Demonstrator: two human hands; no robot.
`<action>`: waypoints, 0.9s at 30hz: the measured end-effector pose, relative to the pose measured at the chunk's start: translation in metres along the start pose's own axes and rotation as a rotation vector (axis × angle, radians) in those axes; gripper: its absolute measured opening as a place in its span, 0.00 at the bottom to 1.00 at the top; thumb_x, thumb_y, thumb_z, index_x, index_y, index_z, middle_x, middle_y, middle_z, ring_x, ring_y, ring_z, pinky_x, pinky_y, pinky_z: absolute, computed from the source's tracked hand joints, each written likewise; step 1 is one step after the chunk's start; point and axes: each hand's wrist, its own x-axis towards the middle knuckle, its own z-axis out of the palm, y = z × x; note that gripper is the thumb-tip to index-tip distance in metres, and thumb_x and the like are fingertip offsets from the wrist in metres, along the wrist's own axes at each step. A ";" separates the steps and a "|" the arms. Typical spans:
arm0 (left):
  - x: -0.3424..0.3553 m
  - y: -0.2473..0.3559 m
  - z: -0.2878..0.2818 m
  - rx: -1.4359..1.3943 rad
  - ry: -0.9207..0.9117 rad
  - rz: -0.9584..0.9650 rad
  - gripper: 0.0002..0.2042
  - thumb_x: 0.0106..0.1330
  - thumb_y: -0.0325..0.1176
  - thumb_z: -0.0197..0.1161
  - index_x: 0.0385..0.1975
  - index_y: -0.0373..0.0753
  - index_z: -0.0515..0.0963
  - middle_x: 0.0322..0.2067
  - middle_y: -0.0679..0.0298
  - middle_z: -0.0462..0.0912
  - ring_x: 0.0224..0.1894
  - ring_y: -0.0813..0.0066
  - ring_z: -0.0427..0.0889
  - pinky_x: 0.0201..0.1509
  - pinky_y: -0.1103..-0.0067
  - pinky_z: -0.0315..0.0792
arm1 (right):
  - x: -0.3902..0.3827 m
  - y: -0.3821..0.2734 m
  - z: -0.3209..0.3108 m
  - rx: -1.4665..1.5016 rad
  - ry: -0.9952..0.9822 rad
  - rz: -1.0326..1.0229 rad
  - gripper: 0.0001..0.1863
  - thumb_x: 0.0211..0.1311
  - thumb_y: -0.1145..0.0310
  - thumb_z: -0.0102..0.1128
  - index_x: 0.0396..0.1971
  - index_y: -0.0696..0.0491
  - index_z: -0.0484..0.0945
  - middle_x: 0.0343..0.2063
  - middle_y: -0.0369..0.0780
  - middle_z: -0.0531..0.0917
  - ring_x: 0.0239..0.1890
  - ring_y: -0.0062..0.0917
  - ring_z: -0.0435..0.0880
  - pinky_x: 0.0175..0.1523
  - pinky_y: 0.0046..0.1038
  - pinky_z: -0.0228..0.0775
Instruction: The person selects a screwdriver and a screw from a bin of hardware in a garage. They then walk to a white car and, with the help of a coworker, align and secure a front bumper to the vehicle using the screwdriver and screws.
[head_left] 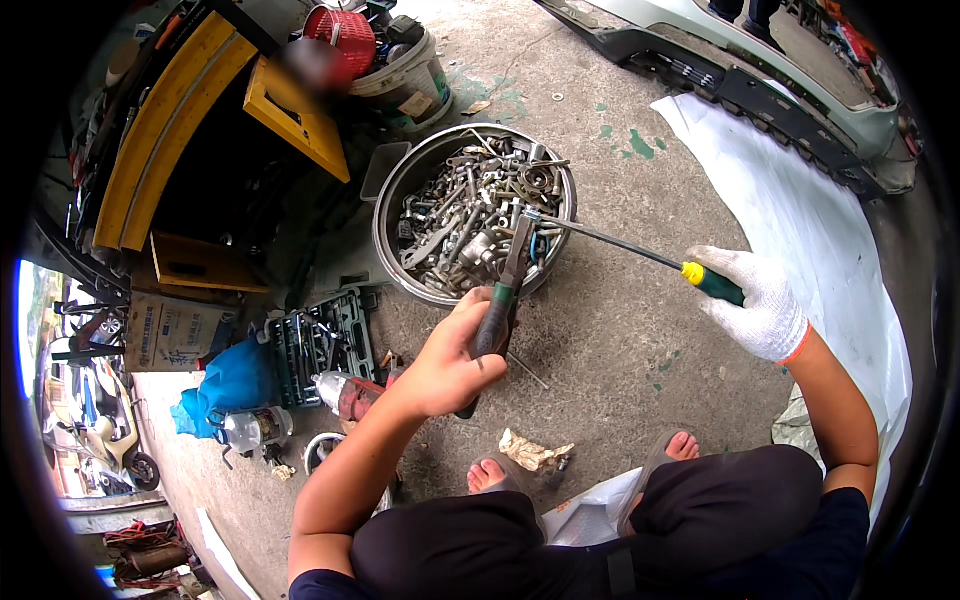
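Note:
My left hand [455, 365], bare, is closed round the dark green handles of pliers [509, 285]. Their jaws reach over the round metal tub [392, 262] of bolts, nuts and assorted metal parts, with a small metal piece [531, 215] at their tip. In my right hand [760, 305], which wears a white glove with an orange cuff, is a screwdriver [716, 283] with a green and yellow handle. Its long shaft runs left to that same small piece; whether it enters or only touches it is too small to tell.
Left are yellow wooden boards [175, 120], an open green socket case [320, 345], a blue bag [235, 390] and a bottle [245, 430]. A bucket [420, 105] stands behind. Right lie white sheeting [800, 240] and a large vehicle panel [760, 110]; someone's legs show beyond it.

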 end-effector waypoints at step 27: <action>-0.008 0.000 0.019 0.047 0.106 -0.165 0.25 0.49 0.19 0.51 0.52 0.35 0.65 0.37 0.66 0.71 0.39 0.78 0.71 0.48 0.81 0.69 | -0.008 -0.026 -0.008 0.337 -0.266 0.303 0.24 0.54 0.67 0.65 0.51 0.60 0.75 0.43 0.48 0.83 0.44 0.28 0.84 0.51 0.26 0.73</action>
